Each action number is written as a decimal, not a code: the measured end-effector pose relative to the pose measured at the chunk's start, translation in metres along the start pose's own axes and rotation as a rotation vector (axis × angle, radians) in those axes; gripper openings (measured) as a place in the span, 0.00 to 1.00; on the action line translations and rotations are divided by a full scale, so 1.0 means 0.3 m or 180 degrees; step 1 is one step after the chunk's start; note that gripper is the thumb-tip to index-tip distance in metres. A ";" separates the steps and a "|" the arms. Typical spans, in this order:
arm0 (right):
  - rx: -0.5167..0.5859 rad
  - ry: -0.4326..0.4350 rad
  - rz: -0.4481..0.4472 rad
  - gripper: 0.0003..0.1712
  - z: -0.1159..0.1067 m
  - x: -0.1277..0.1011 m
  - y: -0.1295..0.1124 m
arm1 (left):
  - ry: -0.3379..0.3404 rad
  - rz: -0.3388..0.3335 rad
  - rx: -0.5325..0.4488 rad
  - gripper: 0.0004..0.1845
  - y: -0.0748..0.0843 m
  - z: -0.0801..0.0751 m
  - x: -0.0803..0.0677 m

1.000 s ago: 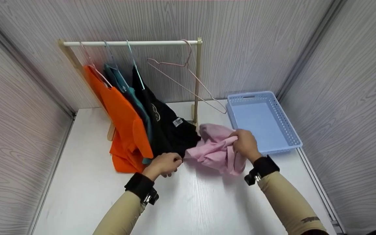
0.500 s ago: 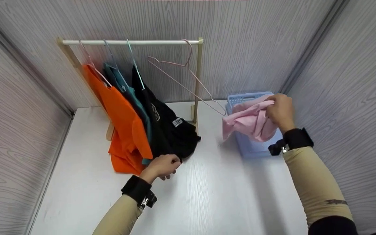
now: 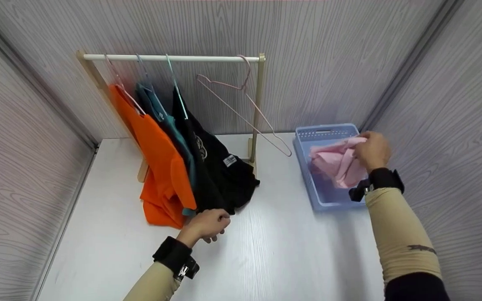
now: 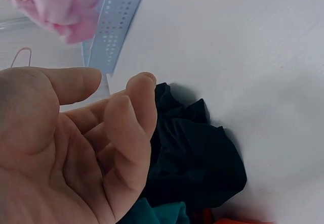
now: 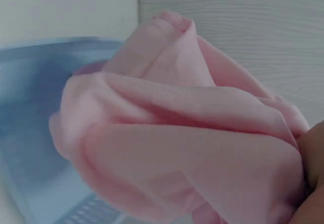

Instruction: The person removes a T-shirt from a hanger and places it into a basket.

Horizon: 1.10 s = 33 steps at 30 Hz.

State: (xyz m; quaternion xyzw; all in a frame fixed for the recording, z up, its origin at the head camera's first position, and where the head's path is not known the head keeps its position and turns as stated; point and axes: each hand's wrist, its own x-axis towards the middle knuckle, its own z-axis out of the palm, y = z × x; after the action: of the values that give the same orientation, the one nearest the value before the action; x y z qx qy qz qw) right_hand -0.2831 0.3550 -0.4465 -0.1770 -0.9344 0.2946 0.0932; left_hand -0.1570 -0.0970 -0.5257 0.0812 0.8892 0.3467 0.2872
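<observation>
Orange shirt (image 3: 159, 167): soft knit, hangs leftmost on the rail.
Black shirt (image 3: 218, 175): limp dark cloth, hem pooled on the white tabletop (image 3: 266, 251).
Left hand (image 3: 207, 223): fingers loosely curled, holding nothing, beside the black hem.
Empty hanger (image 3: 245, 108): thin pink wire, tilted.
Pink garment (image 3: 337, 165): bunched over the blue perforated basket (image 3: 308, 175); likely light, floppy and easy to crumple, best taken by a gathered fold.
Right hand (image 3: 373, 150): grips that bunch.
</observation>
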 end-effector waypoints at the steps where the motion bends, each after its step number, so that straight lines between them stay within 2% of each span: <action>1: 0.0136 -0.0040 0.0006 0.23 0.038 -0.012 0.032 | -0.0015 0.0017 0.0001 0.19 -0.003 0.005 -0.004; 5: 0.0625 -0.0236 -0.0021 0.28 0.172 -0.064 0.128 | -0.0047 0.0039 0.0014 0.19 -0.016 0.022 -0.013; 7: 0.0636 -0.0445 -0.0055 0.32 0.214 -0.093 0.158 | -0.0047 0.0028 0.0010 0.19 -0.022 0.028 -0.015; 9: 0.0446 -0.0744 -0.0182 0.34 0.241 -0.121 0.179 | -0.0053 0.0016 -0.0006 0.18 -0.026 0.034 -0.017; 13: -0.0386 -0.1420 -0.0570 0.34 0.261 -0.169 0.218 | -0.0101 0.0027 -0.0047 0.18 -0.029 0.043 -0.020; 15: -0.0625 -0.1718 -0.0668 0.34 0.263 -0.184 0.233 | -0.0111 0.0033 -0.0052 0.18 -0.027 0.044 -0.023; 17: -0.0670 -0.1945 -0.0665 0.33 0.260 -0.193 0.242 | -0.0100 0.0030 -0.0028 0.18 -0.022 0.040 -0.024; 20: -0.0489 -0.2191 -0.0583 0.31 0.236 -0.190 0.241 | -0.0066 0.0026 0.0018 0.18 -0.005 0.024 -0.022; 24: -0.0302 -0.2416 -0.0307 0.28 0.172 -0.173 0.212 | -0.0057 0.0059 0.0073 0.17 0.036 -0.016 -0.017; 28: -0.0226 -0.2484 -0.0011 0.28 0.126 -0.167 0.160 | 0.0002 -0.0050 0.0158 0.17 0.101 -0.095 -0.022; 30: -0.0283 -0.2440 -0.0041 0.27 0.115 -0.170 0.129 | 0.0060 -0.0141 0.0219 0.18 0.139 -0.147 -0.031; 33: -0.0461 -0.2363 -0.0290 0.26 0.111 -0.180 0.082 | 0.0131 -0.0218 0.0265 0.20 0.199 -0.234 -0.052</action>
State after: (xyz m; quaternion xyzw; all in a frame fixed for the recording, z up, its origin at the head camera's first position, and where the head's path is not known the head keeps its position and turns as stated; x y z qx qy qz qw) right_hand -0.2359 0.3358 -0.4917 -0.0227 -0.9299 0.2674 -0.2514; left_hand -0.1872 -0.0978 -0.4372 0.0555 0.9108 0.3009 0.2770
